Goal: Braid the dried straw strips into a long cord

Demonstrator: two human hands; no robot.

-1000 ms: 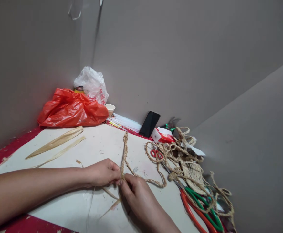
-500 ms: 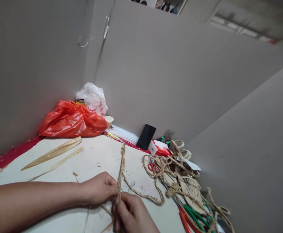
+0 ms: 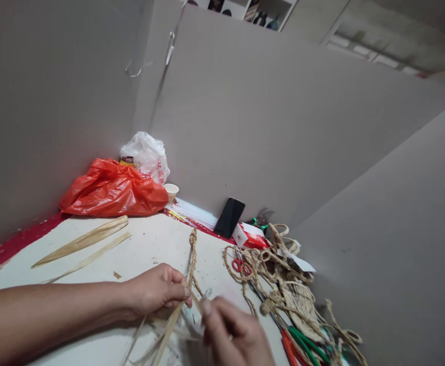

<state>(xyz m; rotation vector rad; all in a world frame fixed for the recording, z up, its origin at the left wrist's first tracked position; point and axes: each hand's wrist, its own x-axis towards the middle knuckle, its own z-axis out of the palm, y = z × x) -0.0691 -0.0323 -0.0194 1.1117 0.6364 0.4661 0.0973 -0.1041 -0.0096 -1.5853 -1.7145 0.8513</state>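
My left hand (image 3: 157, 291) pinches the lower end of a tan braided straw cord (image 3: 193, 250) between thumb and fingers. Pale flat straw strands (image 3: 168, 333) fan out below that pinch toward the front edge of the picture. To its right, my right hand (image 3: 234, 333) is curled and slightly blurred; its thumb and forefinger close on a strand that runs up to the left hand. Part of the finished braid loops away behind my right hand, which hides some of it. Two loose straw leaves (image 3: 87, 239) lie on the white tabletop (image 3: 146, 236) at the left.
On the right sits a tangled heap of braided cord (image 3: 293, 300) with red-handled scissors (image 3: 241, 266) and green-handled (image 3: 308, 343) and red-handled tools. Along the back are a red plastic bag (image 3: 116, 190), a paper cup (image 3: 171, 191), a phone (image 3: 229, 217) and pliers (image 3: 261, 219). Grey panels enclose the table.
My right hand has drawn away to the right from the braid, pulling a strand with it. Loose strands under my left hand now show more. The left hand stays near the same spot.
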